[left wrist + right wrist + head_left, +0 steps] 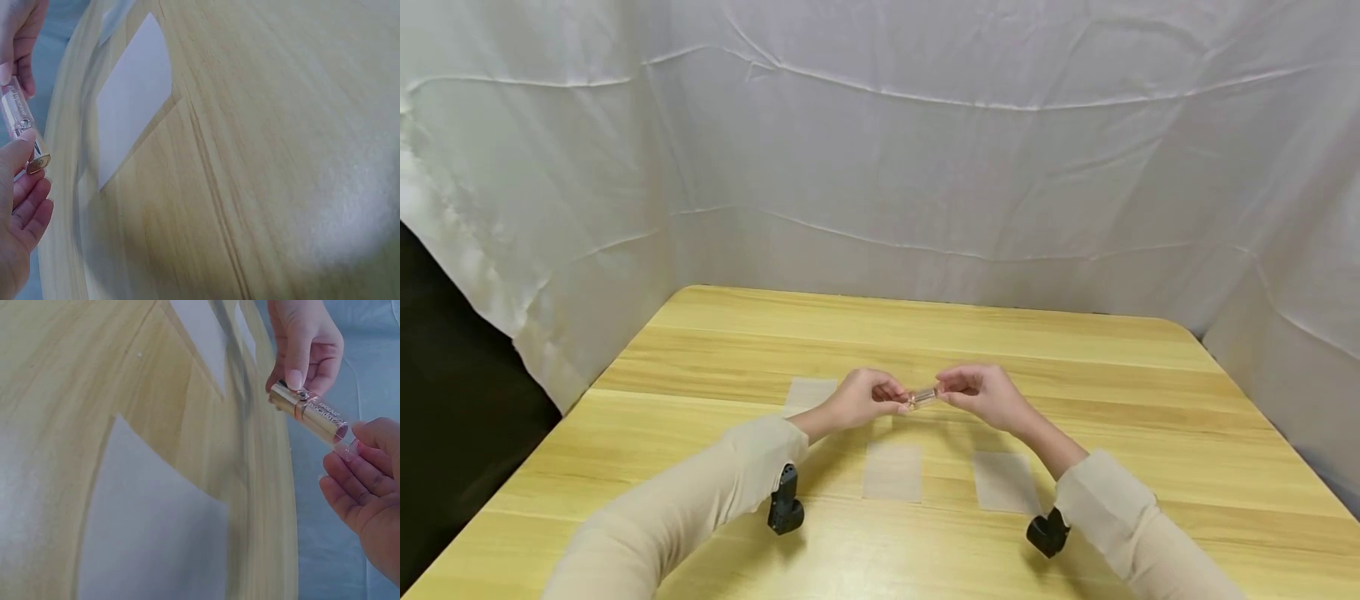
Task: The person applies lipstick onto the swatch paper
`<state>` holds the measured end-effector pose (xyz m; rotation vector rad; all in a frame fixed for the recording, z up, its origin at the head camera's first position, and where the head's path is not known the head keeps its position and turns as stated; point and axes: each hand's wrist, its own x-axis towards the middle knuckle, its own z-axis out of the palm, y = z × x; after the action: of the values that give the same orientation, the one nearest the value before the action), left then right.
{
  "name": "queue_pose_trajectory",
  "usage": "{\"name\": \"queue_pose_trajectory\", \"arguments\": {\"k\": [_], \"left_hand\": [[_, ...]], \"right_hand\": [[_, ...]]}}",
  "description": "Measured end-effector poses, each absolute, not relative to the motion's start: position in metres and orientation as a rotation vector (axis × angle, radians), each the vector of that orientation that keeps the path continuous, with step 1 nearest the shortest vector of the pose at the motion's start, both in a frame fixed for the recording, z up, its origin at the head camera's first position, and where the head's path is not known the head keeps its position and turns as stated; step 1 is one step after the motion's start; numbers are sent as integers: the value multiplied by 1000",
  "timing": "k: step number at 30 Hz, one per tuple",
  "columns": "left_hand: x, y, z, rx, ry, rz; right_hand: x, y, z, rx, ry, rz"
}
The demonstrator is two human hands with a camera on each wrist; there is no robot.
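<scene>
A lipstick tube (925,397) with a shiny gold base and a clear cap is held level between both hands over the table. My left hand (861,398) pinches its gold end between thumb and fingers. At the other end my right hand (988,396) grips the clear cap by its tip. In the right wrist view, pale lettering runs along the clear part of the lipstick (322,419), and a small ornament sits near the left thumb. The left wrist view shows the gold end face of the lipstick (39,164) beside the left fingertips.
Thin pale sheets lie on the wooden table (1150,400): one sheet (892,472) in front of the hands, another sheet (1006,482) to its right, and one sheet (809,393) behind the left wrist. White cloth (955,167) hangs behind the table. A black camera (786,504) hangs under the left sleeve.
</scene>
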<state>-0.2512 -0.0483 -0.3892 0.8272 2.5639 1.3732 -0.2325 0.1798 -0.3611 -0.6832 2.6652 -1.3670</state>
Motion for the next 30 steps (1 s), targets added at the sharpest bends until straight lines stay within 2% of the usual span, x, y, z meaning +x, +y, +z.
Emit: {"name": "queue_pose_trajectory", "arguments": {"k": [14,30], "left_hand": [[-245,-61,-384,868,2609,1381],[-231,-54,-392,836,2569,1507]], "right_hand": [[-224,178,-369,-726,2614,-1361],[-215,180,-374,-714,2694,-1285]]}}
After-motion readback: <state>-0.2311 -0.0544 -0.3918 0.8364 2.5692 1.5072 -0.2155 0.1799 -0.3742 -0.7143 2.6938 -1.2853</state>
